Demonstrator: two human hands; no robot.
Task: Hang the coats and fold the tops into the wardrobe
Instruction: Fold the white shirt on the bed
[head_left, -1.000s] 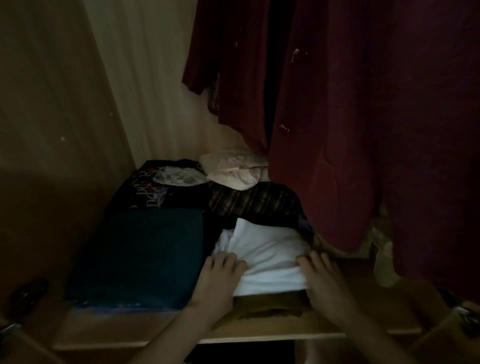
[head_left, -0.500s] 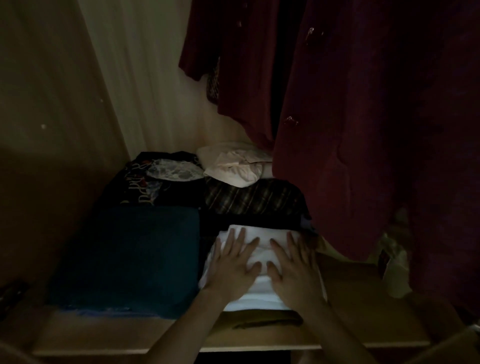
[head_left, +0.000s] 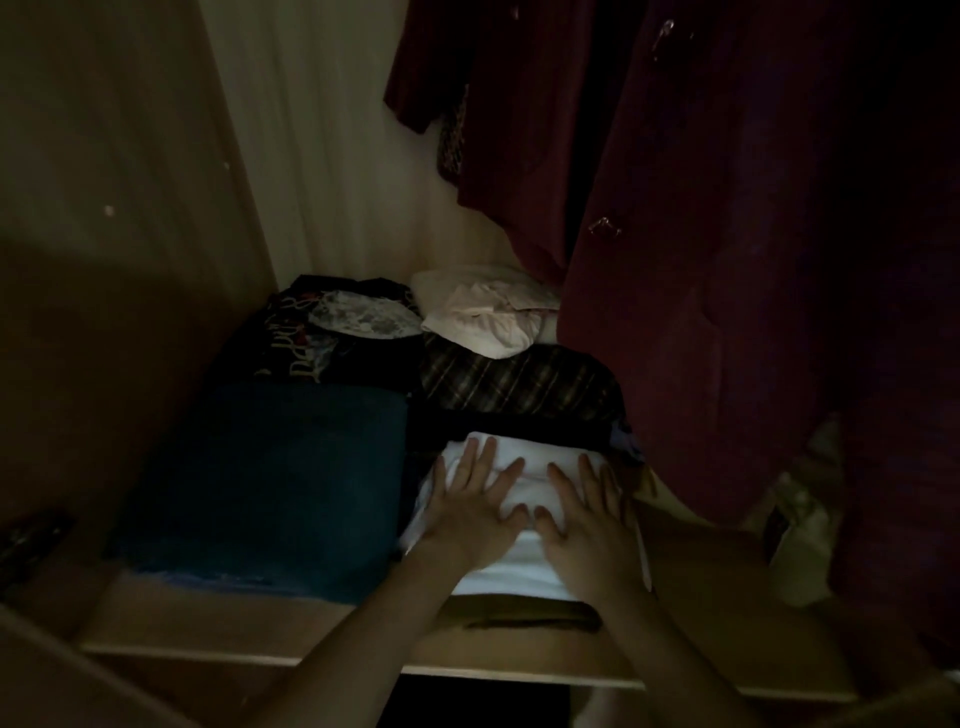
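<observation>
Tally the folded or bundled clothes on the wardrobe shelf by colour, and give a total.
White: 1, the white top under both hands
Teal: 1, teal stack
Dark plaid: 1, plaid garment
Black with print: 1, printed top
Pale pink: 1, pink bundle
Total: 5

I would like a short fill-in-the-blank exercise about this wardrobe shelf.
1. Both hands lie flat on the folded ____ top.
2. Left of it lies a folded ____ garment.
3. The dark red coats ____ above the shelf.

Missing words: white; blue; hang
</observation>
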